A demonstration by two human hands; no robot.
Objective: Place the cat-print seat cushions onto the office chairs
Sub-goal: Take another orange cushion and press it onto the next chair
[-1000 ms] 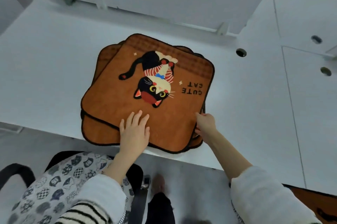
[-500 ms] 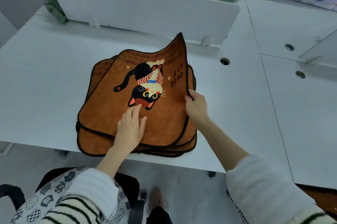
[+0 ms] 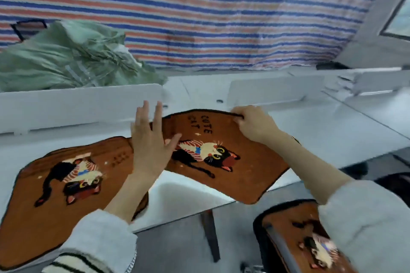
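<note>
I hold one brown cat-print cushion [image 3: 224, 159] in the air above the white desk [image 3: 332, 130], right of the stack. My right hand [image 3: 253, 124] pinches its top edge beside the words CUTE CAT. My left hand [image 3: 150, 141] lies spread against the cushion's left edge, fingers apart. The remaining cushion stack [image 3: 66, 181] rests on the desk at the left, hanging over the front edge. A further cat-print cushion [image 3: 310, 244] lies on an office chair at the bottom right, partly hidden by my right sleeve.
White divider panels [image 3: 77, 106] stand along the back of the desk. A green bag [image 3: 66, 57] sits behind them, in front of a striped tarp [image 3: 199, 10]. A desk leg [image 3: 210, 232] stands on the grey floor between the stack and the chair.
The top cushion has come off the stack and swung to the right, lifted by my right hand. My view has tilted up and turned right, bringing the chair with a cushion into sight.
</note>
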